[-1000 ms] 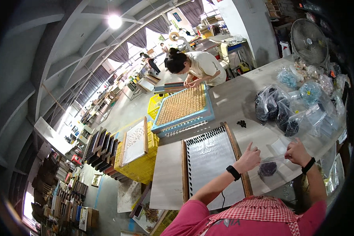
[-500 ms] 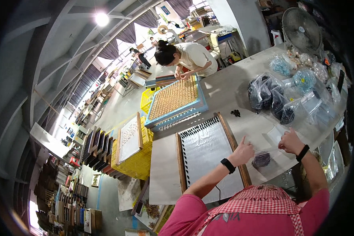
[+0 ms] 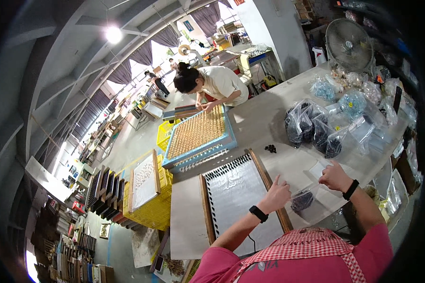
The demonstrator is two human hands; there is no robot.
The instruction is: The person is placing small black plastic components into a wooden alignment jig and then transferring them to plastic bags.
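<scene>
My left hand [image 3: 276, 196] is over the frame's right rail, its index finger stretched out and the others curled at the left edge of a clear plastic bag [image 3: 302, 201]. Something dark purple lies in the bag's bottom. At the bag's other side my right hand [image 3: 335, 177] is closed, fingers bent onto the clear film. A whitish sheet or flat packet [image 3: 318, 169] lies just beyond it. To the left is a wood-railed frame with a white sheet [image 3: 243, 203], rows of small dark pieces [image 3: 229, 166] along its far and left edges. A small heap of black pieces [image 3: 270, 148] rests beyond.
Bags of dark pieces [image 3: 311, 127] and bags of pale blue pieces [image 3: 352, 104] crowd the table's right side, with a fan [image 3: 349, 42] behind. Opposite, a co-worker [image 3: 217, 85] bends over a blue tray [image 3: 200, 151] of golden pieces. Yellow crates [image 3: 148, 203] stand at the left.
The whole view has shifted, so the table and both hands appear lower and farther left. My hands stay close to the bag, with little change in their pose.
</scene>
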